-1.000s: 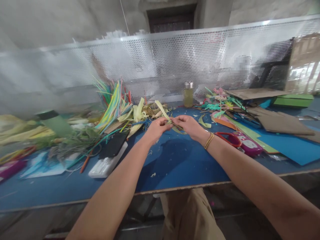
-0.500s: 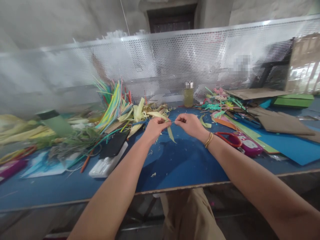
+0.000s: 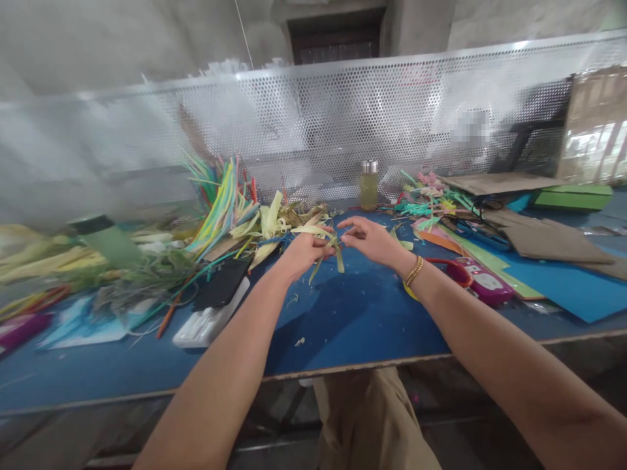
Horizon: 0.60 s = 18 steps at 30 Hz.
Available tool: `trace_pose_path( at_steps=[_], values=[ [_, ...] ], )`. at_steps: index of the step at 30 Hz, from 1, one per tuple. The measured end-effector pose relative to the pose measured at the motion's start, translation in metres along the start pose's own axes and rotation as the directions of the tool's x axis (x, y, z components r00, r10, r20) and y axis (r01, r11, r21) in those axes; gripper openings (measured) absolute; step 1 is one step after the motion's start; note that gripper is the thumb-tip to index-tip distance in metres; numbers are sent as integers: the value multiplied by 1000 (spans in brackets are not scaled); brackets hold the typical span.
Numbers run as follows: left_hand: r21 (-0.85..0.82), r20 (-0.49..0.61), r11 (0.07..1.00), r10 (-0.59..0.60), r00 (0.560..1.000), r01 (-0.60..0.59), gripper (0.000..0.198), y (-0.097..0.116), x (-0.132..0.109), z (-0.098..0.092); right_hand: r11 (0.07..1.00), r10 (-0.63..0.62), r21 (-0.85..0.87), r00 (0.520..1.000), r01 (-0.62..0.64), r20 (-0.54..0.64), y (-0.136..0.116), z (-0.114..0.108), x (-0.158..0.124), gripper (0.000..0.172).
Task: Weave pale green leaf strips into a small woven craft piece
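Fingers of the left hand [image 3: 302, 253] pinch a pale green strip [image 3: 339, 258], likely steadying it while its tails hang loose; the right hand's [image 3: 371, 240] fingers part just beside it, contact unclear; beneath them spreads a scrap-flecked blue table [image 3: 353, 333]; beyond them stand a capped bottle [image 3: 369, 189], perforated screen [image 3: 343, 117] and grey wall [image 3: 122, 39].

Pale strips [image 3: 339, 261] splay at left fingers [image 3: 319, 250]; two droop.
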<state>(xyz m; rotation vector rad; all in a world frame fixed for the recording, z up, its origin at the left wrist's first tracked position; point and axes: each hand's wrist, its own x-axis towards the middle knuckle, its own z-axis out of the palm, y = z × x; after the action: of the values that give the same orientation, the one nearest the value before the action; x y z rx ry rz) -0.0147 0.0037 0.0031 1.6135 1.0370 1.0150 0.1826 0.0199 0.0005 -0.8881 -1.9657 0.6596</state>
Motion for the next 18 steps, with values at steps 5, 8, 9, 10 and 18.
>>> trace_pose_path(
  at_steps=[5,8,9,10,18],
  values=[
    [88,86,996,16,996,-24,52,-2,1,2,1000,14,1,985,-15,171,-1,6,-1,27],
    [105,108,994,-26,994,15,47,-2,0,3,995,61,63,967,-79,247,3,13,-2,21],
    [97,107,995,-36,994,25,47,-2,-1,3,991,80,85,964,-104,252,4,15,-3,20],
    [91,102,995,-41,994,32,46,-2,-2,2,986,98,109,966,-127,239,4,17,-3,19],
    [150,42,988,23,999,-29,30,-1,0,-3,860,282,382,939,-338,195,-5,12,-4,22]
  ],
)
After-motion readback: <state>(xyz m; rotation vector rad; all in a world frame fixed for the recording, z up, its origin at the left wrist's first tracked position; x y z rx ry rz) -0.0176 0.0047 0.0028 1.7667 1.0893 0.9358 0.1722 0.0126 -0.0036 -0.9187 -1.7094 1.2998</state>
